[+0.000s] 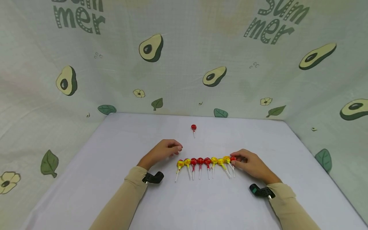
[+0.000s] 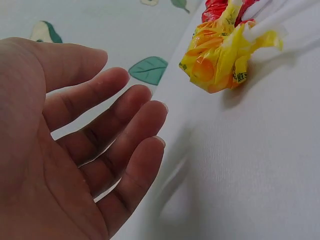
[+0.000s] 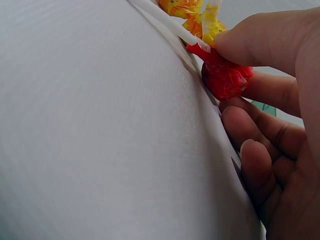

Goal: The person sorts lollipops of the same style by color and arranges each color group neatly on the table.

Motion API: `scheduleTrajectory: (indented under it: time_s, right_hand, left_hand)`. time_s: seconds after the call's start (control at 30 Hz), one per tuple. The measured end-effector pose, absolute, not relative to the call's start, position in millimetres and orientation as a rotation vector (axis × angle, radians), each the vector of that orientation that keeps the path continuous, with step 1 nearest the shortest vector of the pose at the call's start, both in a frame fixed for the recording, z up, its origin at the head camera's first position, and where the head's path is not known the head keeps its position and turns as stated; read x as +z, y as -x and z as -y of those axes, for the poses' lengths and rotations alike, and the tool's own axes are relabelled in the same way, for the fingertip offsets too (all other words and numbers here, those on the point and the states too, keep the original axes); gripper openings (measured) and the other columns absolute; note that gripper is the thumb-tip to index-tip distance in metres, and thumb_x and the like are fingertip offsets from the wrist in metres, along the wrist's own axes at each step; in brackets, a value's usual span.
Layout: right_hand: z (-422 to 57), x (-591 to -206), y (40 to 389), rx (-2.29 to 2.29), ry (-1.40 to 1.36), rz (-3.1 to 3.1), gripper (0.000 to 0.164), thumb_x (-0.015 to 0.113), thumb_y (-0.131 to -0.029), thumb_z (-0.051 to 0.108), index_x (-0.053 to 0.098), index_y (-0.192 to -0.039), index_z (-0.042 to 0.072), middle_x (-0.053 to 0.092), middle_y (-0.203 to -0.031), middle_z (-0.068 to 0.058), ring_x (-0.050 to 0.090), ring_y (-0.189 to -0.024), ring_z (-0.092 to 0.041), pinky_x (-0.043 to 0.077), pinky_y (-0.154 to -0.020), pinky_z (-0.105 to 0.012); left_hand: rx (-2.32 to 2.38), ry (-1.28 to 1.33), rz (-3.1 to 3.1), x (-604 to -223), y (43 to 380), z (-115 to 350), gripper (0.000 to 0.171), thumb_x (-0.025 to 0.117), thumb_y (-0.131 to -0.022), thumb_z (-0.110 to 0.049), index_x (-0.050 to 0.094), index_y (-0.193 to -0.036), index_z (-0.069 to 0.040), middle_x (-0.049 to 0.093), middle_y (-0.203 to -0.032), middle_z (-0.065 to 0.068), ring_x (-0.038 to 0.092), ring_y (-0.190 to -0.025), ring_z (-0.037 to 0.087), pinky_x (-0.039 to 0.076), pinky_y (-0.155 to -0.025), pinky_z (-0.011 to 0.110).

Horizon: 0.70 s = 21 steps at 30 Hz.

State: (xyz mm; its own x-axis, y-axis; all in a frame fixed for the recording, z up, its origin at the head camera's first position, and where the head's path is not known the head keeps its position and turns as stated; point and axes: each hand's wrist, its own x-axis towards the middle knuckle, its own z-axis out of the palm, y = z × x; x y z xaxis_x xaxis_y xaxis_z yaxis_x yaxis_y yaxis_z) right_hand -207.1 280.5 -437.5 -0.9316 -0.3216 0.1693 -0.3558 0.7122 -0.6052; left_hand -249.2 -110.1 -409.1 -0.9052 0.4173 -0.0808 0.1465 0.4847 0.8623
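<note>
A row of wrapped lollipops, yellow and red, lies on the white table with sticks toward the person. At the row's right end my right hand (image 1: 249,163) pinches a red lollipop (image 3: 227,77) by its head between thumb and fingers, right beside a yellow lollipop (image 1: 226,159). My left hand (image 1: 163,151) hovers behind the row's left end, fingers relaxed and holding nothing. In the left wrist view the nearest thing to it is a yellow lollipop (image 2: 215,60). Three red lollipops, one of them this red lollipop (image 1: 200,161), form the middle of the row.
A single red lollipop (image 1: 194,127) lies apart, farther back on the white tabletop (image 1: 201,204). Behind and at the sides hangs a cloth backdrop (image 1: 184,64) printed with avocados and leaves. Each wrist wears a black camera, such as this left wrist camera (image 1: 153,177).
</note>
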Motion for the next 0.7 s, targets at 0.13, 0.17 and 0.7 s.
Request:
scheduleTrajectory:
  time_s: [0.13,0.17,0.7]
  right_hand:
    - [-279,-437,207,1.021,-0.572,2.861,0.031,0.065,-0.084,0.043,0.063,-0.110,0.026,0.057,-0.094,0.012,0.052,-0.079,-0.012,0.043,-0.066,-0.026]
    - [-279,-437,207,1.012,-0.569,2.864,0.030,0.065,-0.084,0.042,0.063,-0.110,0.027,0.057,-0.094,0.012,0.052,-0.079,-0.011,0.043,-0.066,-0.026]
    - [-280,-437,208,0.999,-0.533,2.891,0.031,0.065,-0.084,0.042,0.063,-0.111,0.025,0.057,-0.092,0.010,0.051,-0.080,-0.014,0.043,-0.067,-0.026]
  left_hand:
    - [1.397,-0.491,-2.439,-410,244,116,0.033,0.058,-0.089,-0.042,0.065,-0.106,-0.015,0.064,-0.096,0.004,0.057,-0.085,0.023,0.048,-0.071,0.034]
    - [1.392,-0.488,-2.440,-410,243,117,0.033,0.059,-0.089,-0.042,0.065,-0.107,-0.016,0.064,-0.095,0.004,0.057,-0.084,0.023,0.048,-0.071,0.034]
    - [1.377,-0.590,-2.361,-421,235,119,0.031,0.066,-0.085,-0.036,0.064,-0.111,-0.018,0.062,-0.102,-0.005,0.057,-0.087,0.018,0.048,-0.075,0.033]
